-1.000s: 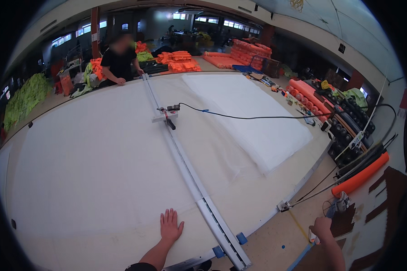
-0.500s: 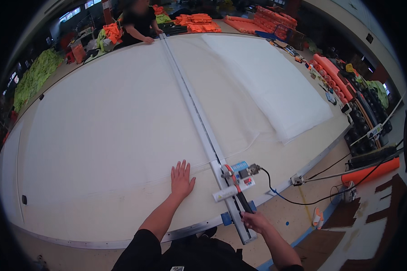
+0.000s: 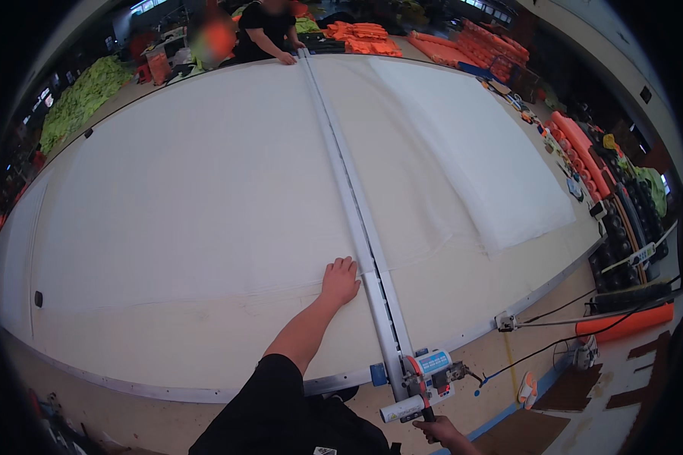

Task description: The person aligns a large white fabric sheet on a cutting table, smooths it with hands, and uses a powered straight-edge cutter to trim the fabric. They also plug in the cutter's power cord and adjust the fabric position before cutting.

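Note:
A long metal guide rail [image 3: 347, 173] lies across a big table covered in thin white sheet material [image 3: 205, 182]. On the rail's near end sits an electric cutting machine [image 3: 432, 371] with a white and blue housing, a white tube and a cable. My right hand [image 3: 442, 431] grips its black handle [image 3: 429, 414], at the table's near edge. My left hand [image 3: 341, 282] rests on the sheet's near edge, just left of the rail. Its fingers are bent and drawn together, seemingly pinching the sheet; the thumb and fingertips are partly hidden.
Opposite me, a co-worker [image 3: 269, 30] has both hands at the rail's far end. A brighter folded white sheet [image 3: 501, 174] lies right of the rail. Small tools [image 3: 542, 129] line the right edge. A cable [image 3: 561, 334] runs off right, beside an orange roll [image 3: 622, 324].
The cutting machine has slid along the rail toward me with my right hand on its handle. My left hand has moved right, closer to the rail, and its spread fingers have drawn together.

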A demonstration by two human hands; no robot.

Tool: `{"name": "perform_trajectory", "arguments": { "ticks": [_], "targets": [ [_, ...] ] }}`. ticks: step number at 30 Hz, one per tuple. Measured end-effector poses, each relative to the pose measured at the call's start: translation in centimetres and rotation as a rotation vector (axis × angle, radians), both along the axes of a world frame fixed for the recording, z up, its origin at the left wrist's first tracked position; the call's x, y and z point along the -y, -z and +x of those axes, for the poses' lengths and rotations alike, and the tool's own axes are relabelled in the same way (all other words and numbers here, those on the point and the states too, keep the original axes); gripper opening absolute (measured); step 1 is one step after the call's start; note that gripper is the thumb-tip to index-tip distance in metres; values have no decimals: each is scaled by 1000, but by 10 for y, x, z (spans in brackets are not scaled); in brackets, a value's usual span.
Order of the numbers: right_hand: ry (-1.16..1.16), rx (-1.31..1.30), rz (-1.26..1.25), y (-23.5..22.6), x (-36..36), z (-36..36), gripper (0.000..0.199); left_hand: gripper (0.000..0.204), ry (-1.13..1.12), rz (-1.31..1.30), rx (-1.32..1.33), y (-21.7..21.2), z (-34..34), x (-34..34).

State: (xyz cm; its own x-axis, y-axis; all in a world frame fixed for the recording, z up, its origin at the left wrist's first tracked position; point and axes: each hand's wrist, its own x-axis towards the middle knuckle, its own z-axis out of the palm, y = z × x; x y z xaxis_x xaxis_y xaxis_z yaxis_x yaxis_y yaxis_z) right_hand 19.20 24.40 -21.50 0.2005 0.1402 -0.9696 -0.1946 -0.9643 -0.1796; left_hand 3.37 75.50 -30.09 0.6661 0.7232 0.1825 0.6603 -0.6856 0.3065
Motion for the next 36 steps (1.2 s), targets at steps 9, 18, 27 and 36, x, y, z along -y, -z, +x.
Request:
{"name": "perform_trajectory", "arguments": {
  "ticks": [9,18,27,36],
  "targets": [
    [-32,149,129,-73,3,-23,42,42,25,-69,-200,-13,7,-12],
    [-3,151,185,-102,1,-28,42,34,98,-200,-400,-41,28,-23],
    [10,85,63,-99,-1,-19,41,24,230,234,-333,-121,143,-46],
    [-36,270,241,-105,0,-32,45,24,217,-51,-250,-70,246,-60]
  ]
}}
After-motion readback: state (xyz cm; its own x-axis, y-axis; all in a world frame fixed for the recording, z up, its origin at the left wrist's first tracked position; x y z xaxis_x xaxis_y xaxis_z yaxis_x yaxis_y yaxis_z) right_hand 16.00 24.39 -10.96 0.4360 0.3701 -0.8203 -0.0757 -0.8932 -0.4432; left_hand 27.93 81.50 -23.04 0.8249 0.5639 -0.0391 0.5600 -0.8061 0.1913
